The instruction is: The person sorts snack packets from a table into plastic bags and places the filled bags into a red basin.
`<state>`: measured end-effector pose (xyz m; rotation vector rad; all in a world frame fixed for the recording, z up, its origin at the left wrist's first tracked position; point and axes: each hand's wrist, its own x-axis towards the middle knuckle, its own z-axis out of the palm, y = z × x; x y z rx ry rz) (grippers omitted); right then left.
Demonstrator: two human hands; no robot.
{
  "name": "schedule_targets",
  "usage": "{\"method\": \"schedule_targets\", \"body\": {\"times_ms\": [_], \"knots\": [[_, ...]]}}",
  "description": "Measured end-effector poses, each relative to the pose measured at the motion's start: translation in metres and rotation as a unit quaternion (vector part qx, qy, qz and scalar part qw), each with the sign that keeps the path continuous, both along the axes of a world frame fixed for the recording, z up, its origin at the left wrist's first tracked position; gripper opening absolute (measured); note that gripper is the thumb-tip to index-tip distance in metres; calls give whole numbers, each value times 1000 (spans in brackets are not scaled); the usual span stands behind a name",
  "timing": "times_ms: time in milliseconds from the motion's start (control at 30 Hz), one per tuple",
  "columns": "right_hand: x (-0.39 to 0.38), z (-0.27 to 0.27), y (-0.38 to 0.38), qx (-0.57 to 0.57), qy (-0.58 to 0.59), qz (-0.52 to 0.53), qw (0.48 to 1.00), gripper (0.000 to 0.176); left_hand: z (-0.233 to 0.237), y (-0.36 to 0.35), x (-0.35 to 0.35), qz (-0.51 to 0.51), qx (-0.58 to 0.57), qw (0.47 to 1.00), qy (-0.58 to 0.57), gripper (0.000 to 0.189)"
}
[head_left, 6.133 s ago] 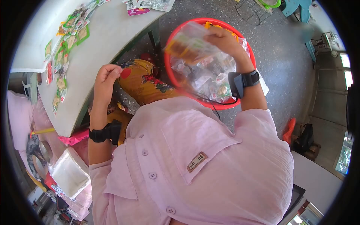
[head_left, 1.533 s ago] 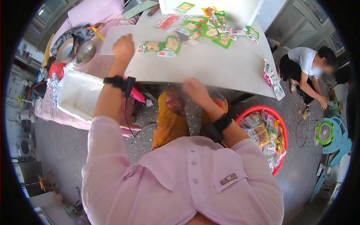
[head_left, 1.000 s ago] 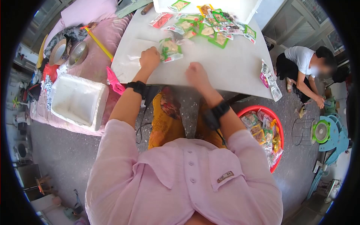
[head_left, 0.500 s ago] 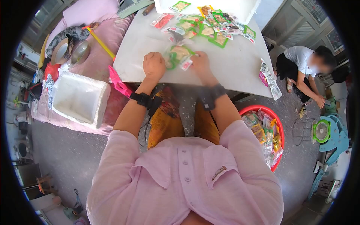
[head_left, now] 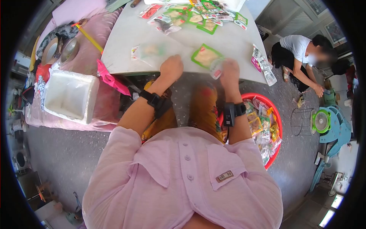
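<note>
My right hand (head_left: 230, 73) is closed on a clear end with a pale label, at the lower right corner of a green-edged food packet (head_left: 206, 56) with pale contents. The hand is smeared by motion. To the left, my left hand (head_left: 171, 69) is curled palm down over the table's front edge, its fingertips hidden. Just beyond it, a blurred clear food packet (head_left: 150, 51) with a green end and a small label lies over the white table (head_left: 118, 49). Farther back sits a pile of similar packets (head_left: 195, 17), several with green borders.
Several strip-shaped packets (head_left: 263, 65) lie at the table's right edge. A red basin (head_left: 280, 129) full of packets stands on the floor. At left, a white foam box (head_left: 93, 95) rests on pink cloth near a pink bag (head_left: 110, 78). A person (head_left: 301, 53) crouches at right by a green fan (head_left: 321, 121).
My hands have moved apart, the right one drawing back toward me. The two packets, overlapping between my hands before, are now separate. The view has shifted slightly.
</note>
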<state>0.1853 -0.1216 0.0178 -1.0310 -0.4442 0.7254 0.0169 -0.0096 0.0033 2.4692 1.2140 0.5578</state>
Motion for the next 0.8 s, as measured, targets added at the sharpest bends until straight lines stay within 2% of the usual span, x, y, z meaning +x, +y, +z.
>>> {"method": "schedule_targets", "body": {"times_ms": [100,300,433,533,633,700,733,800], "knots": [[12,8,-9,31,67,-1,997,11,1,1,9,-12,-12,1000,-15,14],[17,-1,-9,66,81,61,993,11,2,7,28,-35,-95,993,-53,17],[16,-17,-5,28,139,99,985,14,4,4,35,-35,-121,989,-75,18],[12,-13,-3,3,124,131,984,17,7,-2,38,-36,-103,990,-86,18],[23,-30,11,-29,69,153,985,19,6,-10,42,-52,-44,994,-89,17],[-1,-5,10,-134,-127,58,981,19,9,-16,45,-61,-18,993,-96,15],[-12,4,12,-184,-224,9,957,22,11,-20,47,-65,-15,993,-102,14],[-13,4,27,-187,-216,-5,958,27,14,-23,50,-66,-17,991,-118,13]]}}
